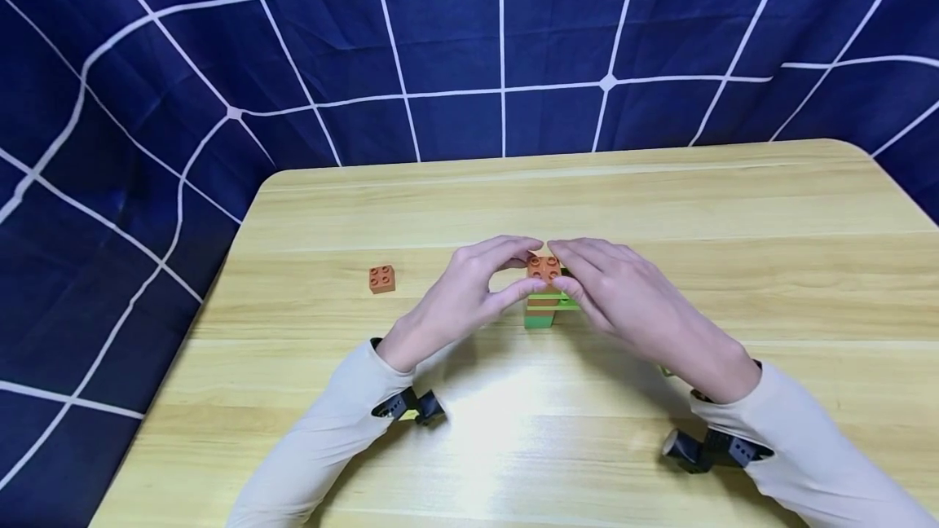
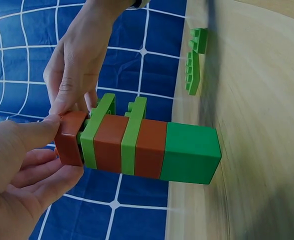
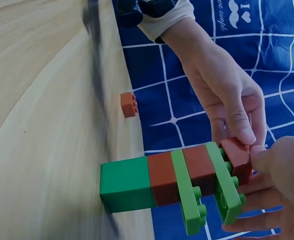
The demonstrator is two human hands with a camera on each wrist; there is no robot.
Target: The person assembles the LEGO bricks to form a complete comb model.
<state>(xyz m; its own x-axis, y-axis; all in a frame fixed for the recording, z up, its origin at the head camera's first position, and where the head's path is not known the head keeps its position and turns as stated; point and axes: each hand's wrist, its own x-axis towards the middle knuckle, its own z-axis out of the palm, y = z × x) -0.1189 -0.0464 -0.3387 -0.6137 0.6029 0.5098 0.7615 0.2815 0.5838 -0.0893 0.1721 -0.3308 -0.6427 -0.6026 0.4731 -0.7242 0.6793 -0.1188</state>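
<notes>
A tower of toy building bricks stands upright on the table. Its base is a dark green brick (image 2: 191, 152), with reddish-brown bricks and light green plates alternating above; the plates (image 3: 188, 192) jut out toward the right-hand side. At the top, a reddish-brown brick (image 1: 544, 269) sits slightly tilted, and studs show in a gap beneath it. My left hand (image 1: 469, 279) pinches this top brick between thumb and fingers. From the other side my right hand (image 1: 623, 283) grips the same brick, its thumb near the left thumb; some of its fingertips are hidden.
A loose reddish-brown brick (image 1: 381, 279) lies on the wooden table (image 1: 315, 218) left of the tower. Light green pieces (image 2: 192, 73) lie on the right-hand side, mostly hidden by the right forearm in the head view. A blue gridded cloth (image 1: 455, 47) hangs behind the table.
</notes>
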